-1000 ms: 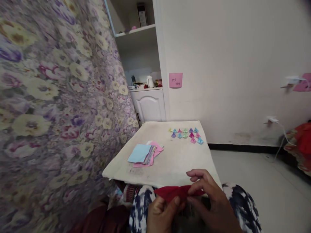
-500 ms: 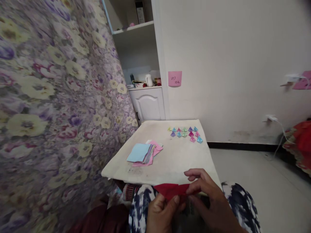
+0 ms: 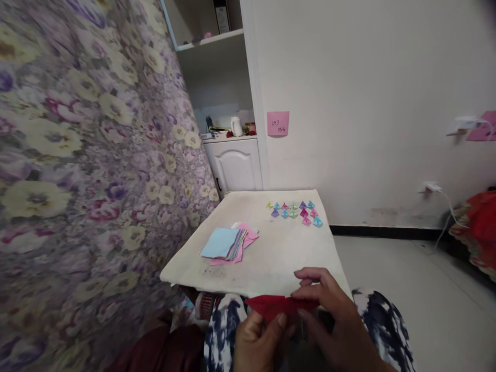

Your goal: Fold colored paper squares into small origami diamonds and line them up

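A partly folded sheet of red origami paper (image 3: 271,306) is held over my lap, just in front of the table's near edge. My left hand (image 3: 258,336) pinches its lower left part between thumb and fingers. On the right end of the paper, my right hand (image 3: 333,315) has its index finger on top and its thumb underneath, with the other fingers loosely bent above. Part of the paper's right side is hidden by this hand. Beyond lies a stack of coloured paper squares, a light blue one (image 3: 220,243) on top.
Small folded paper pieces (image 3: 293,206) in several colours stand in rows at the back right of the cream-covered table (image 3: 267,268). A flowered curtain (image 3: 116,155) closes off the left. A white cabinet (image 3: 238,165) and a wall stand behind.
My right hand has shifted slightly on the red paper, and more of the paper's right end now shows beneath its fingers. The left hand keeps its pinch.
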A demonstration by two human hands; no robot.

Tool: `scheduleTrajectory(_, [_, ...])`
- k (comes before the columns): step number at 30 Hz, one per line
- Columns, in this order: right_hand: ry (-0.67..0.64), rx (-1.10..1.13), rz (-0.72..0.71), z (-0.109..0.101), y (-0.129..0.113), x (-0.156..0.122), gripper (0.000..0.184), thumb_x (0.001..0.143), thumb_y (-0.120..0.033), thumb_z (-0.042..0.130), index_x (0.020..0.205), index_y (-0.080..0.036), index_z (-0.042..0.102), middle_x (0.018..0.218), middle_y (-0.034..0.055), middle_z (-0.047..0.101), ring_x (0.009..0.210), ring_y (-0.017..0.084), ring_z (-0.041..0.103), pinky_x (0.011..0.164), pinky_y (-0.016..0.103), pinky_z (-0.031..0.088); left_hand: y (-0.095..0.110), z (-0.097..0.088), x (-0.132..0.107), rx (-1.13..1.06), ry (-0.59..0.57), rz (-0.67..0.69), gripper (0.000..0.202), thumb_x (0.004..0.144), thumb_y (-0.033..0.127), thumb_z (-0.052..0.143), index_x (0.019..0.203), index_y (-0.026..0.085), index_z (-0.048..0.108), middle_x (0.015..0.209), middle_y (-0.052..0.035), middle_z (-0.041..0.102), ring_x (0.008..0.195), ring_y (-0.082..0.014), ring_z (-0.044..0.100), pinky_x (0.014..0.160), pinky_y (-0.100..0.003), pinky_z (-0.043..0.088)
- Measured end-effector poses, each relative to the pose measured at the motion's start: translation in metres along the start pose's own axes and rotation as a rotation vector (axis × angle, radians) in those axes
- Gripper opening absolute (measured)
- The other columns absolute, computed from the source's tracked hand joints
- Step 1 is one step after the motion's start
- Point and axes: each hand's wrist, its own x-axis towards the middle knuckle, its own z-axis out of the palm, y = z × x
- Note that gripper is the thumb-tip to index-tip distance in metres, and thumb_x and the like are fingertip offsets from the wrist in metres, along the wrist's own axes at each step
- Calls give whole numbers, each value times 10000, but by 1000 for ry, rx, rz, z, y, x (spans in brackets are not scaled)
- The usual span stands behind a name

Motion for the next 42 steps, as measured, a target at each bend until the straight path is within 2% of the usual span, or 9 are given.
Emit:
scheduleTrajectory(9, [77,-72,-144,4,4,-3,260,828,-70,491,994,-233,606,1168,96,497,930,179,560,737,277,530,1,-1,1,-3,0,-3,346,508,286,819,798,133,709,776,-95,749,710,-215,682,623,-271,537])
scheduleTrajectory(15, [65,-64,-209,4,4,-5,330,818,-23,486,1059,-227,585,1200,98,474,944,169,552,775,279,517,3,0,0,-7,8,6,358,515,281,815,827,140,709,800,-100,751,756,-245,689,643,-298,544])
scheduleTrajectory(21, [45,-19,-121,4,3,-5,247,819,-50,500,952,-235,597,1183,80,489,943,165,559,780,265,504,4,2,-1,2,-3,11,308,520,273,813,774,129,714,751,-92,747,726,-232,688,645,-289,539])
scheduleTrajectory(28, [-38,67,103,2,-5,5,198,751,-57,546,863,-217,576,1115,73,525,1023,193,539,847,297,456,-1,-3,3,47,-49,42,283,522,285,820,738,131,723,692,-73,739,676,-207,675,624,-256,521])
scheduleTrajectory(32, [-105,67,194,1,-5,12,170,729,-53,551,801,-206,572,1086,70,534,1002,199,543,811,298,457,-4,-5,6,70,-70,66,293,535,292,813,769,136,731,706,-71,737,697,-222,674,651,-282,523])
scheduleTrajectory(34, [-120,64,195,1,-4,13,177,726,-41,539,781,-204,578,1096,70,524,998,196,539,793,290,460,-6,-5,7,75,-75,68,291,542,292,808,775,135,732,704,-71,734,711,-234,673,661,-299,524])
scheduleTrajectory(39, [-155,49,79,3,0,14,217,722,-14,544,785,-210,615,1086,55,520,1010,182,518,855,294,424,-11,-4,10,67,-81,84,289,550,306,794,767,128,723,700,-70,724,696,-238,663,667,-329,524])
scheduleTrajectory(42, [-199,79,108,5,5,16,208,723,-19,561,777,-211,621,1024,38,543,933,157,540,762,248,439,-14,-5,12,61,-61,77,301,543,300,798,782,134,720,705,-64,720,693,-231,657,658,-321,522])
